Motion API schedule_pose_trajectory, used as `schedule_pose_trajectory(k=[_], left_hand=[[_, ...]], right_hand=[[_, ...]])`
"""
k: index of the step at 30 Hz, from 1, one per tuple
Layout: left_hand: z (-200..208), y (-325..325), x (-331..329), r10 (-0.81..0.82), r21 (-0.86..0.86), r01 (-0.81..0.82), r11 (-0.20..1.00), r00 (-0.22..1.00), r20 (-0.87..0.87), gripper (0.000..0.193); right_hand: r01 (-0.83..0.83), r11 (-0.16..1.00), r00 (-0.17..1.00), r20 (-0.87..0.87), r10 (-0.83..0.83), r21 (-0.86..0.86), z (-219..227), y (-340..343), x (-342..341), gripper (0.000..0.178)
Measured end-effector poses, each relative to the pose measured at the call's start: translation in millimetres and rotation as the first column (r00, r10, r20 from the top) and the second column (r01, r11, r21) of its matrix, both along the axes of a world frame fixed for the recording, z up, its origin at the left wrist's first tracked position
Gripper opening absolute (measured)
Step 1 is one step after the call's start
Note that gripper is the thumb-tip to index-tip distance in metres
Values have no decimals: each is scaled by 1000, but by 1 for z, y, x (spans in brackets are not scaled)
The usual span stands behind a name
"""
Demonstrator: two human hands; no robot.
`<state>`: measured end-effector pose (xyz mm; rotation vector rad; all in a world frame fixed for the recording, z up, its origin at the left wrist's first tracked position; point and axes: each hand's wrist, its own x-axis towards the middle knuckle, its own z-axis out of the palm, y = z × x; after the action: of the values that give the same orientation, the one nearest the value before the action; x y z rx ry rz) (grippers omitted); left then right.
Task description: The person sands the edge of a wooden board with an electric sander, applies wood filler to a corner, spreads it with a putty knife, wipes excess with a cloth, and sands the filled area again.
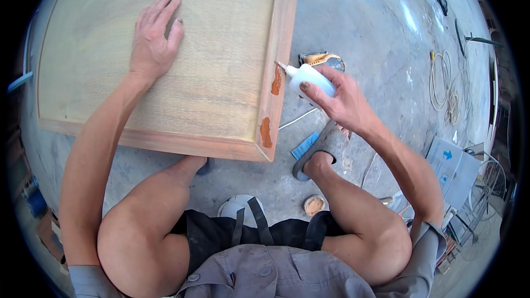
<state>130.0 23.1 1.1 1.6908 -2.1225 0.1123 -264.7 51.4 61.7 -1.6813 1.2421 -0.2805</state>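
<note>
- white squeeze bottle (313, 75) is gripped in the right hand (338, 98), fingers (309, 89) wrapped round its body, nozzle tip touching the right frame rail (282, 33) of the wooden panel (165, 55).
- nozzle sits just above the upper orange-brown filler patch (276, 81); a second patch (266, 132) lies lower, near the mitred corner.
- judgement: flow is best kept thin, with the tip held on the patch edge and squeeze pressure kept light (excess would run down the rail side).
- left hand (153, 38) is laid flat on the panel face, fingers spread, nothing grasped; the panel is pinned by it, well apart from the bottle.
- an orange-and-black power tool (323, 59) rests on the concrete floor (375, 22) just behind the bottle; a cable (446, 85) is coiled farther right.
</note>
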Motion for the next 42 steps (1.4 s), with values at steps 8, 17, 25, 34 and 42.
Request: schedule_pose_trajectory(k=[8,17,25,34,42], left_hand=[[-3,-1,3,-27,-7,26,1000,998,-54,45],[7,6,-10,40,48,-35,998,993,-110,44],[6,9,-4,33,41,-28,999,992,-122,44],[-39,-16,18,-57,47,64,997,990,-132,47],[-26,-26,28,-130,101,130,986,991,-4,48]], right_hand=[[-93,981,995,37,88,172,7,29,-10,38],[-120,951,992,66,105,284,5,63,-16,38],[-180,954,983,7,184,238,6,69,-6,40],[63,995,989,126,-73,81,3,76,-51,36],[731,573,610,-21,-792,-372,-101,205,-190,31]])
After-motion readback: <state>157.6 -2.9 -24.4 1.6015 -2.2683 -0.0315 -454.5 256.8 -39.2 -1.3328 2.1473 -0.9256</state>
